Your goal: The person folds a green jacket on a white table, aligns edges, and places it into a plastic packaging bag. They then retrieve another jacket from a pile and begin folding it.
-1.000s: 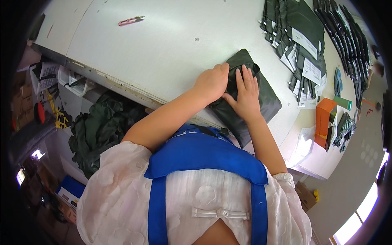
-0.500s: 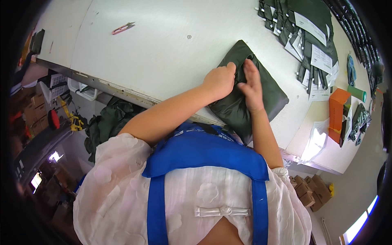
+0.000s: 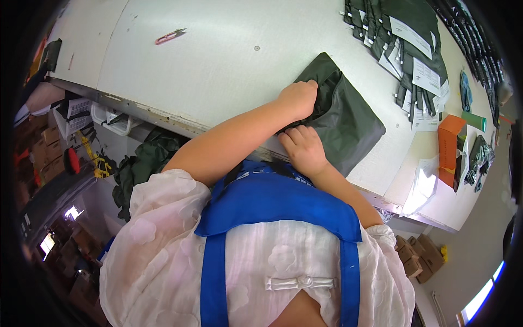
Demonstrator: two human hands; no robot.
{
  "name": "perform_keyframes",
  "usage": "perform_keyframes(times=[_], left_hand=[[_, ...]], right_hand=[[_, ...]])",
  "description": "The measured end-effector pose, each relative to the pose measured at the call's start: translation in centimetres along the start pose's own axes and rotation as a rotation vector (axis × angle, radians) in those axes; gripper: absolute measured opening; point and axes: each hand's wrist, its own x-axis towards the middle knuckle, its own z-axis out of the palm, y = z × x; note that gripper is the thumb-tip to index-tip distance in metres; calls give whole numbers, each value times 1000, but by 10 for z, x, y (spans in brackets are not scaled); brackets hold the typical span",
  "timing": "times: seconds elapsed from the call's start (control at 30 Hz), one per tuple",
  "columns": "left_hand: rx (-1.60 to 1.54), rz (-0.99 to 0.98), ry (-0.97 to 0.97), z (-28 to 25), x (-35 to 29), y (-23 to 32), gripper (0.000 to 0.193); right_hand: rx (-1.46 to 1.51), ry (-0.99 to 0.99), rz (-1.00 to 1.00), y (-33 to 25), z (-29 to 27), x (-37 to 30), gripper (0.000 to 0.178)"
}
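Closest to me is my own chest, a blue apron [image 3: 278, 204] over a white blouse [image 3: 163, 240], and both my forearms rise from it toward the near edge of the white table [image 3: 218, 60]. My right hand [image 3: 304, 150] sits at that edge, its fingers curled narrow and pinching the near border of a dark green folded cloth piece [image 3: 343, 117]. My left hand [image 3: 298, 98] lies just beyond, closed into a fist with the fabric bunched inside it — the knuckles face up and the thumb is hidden, so I cannot tell how much cloth it has. The cloth piece rests flat on the table near its front edge, tilted so one corner points away from me and another hangs close to the rim. Below the tabletop on my left, a heap of the same green fabric [image 3: 147, 163] spills beside a white shelf bracket. Farther across the table, to the right, a stack of green pieces with white paper tags [image 3: 414, 49] is fanned out, well apart from my hands. Beyond that stands an orange box [image 3: 449, 141] with a green cylinder [image 3: 473, 120] next to it. Far off to the left, alone on the bare surface, lies a small pink clipper [image 3: 170, 36].
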Motion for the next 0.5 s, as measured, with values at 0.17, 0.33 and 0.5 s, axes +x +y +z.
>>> perform_keyframes(times=[0.17,0.33,0.5], left_hand=[[3,18,-19,-4,-5,-2,20],[-241,146,272,-20,-27,-2,17],[-259,223,449,-25,-117,-1,13]], right_hand=[[70,10,41,-7,-2,-2,13],[82,211,117,-3,-34,22,16],[232,211,263,-2,-41,24,22]])
